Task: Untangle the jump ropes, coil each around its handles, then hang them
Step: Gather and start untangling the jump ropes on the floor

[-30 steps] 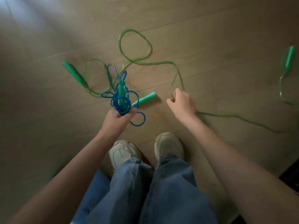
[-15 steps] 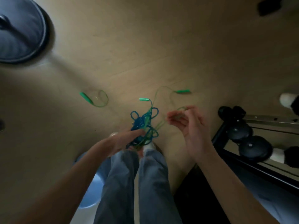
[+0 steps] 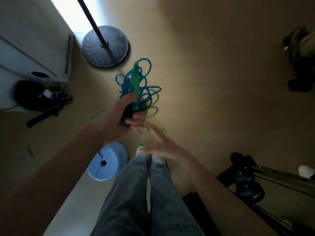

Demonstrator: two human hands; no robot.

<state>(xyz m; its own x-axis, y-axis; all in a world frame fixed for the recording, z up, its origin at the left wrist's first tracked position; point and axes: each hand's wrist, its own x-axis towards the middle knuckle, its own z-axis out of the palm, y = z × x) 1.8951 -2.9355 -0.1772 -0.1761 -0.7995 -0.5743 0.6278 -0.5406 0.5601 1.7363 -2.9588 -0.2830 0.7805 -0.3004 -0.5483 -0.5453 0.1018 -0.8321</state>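
Observation:
My left hand [image 3: 127, 114] grips a tangled bundle held up in front of me. The bundle is a blue jump rope [image 3: 144, 82] looped around a green handle [image 3: 135, 79] that sticks up out of my fist. Green rope [image 3: 153, 106] loops hang from the right side of the bundle and trail below my fist. My right hand [image 3: 162, 143] is just below and right of the bundle, blurred, with fingers stretched out and holding nothing. A green handle end [image 3: 141, 144] shows on the floor by my shoes. Another green bit [image 3: 92, 119] lies left of my wrist.
A round grey stand base [image 3: 95, 53] with a dark pole stands ahead on the wooden floor. A white cabinet [image 3: 25, 53] and a black bag with cables [image 3: 39, 97] are at the left. A light blue round stool [image 3: 109, 164] is by my legs. A dumbbell rack [image 3: 247, 181] is at the right.
I have stood up higher, so the floor looks farther away. My left hand raised the bundle. My right hand let go of the green rope and spread its fingers.

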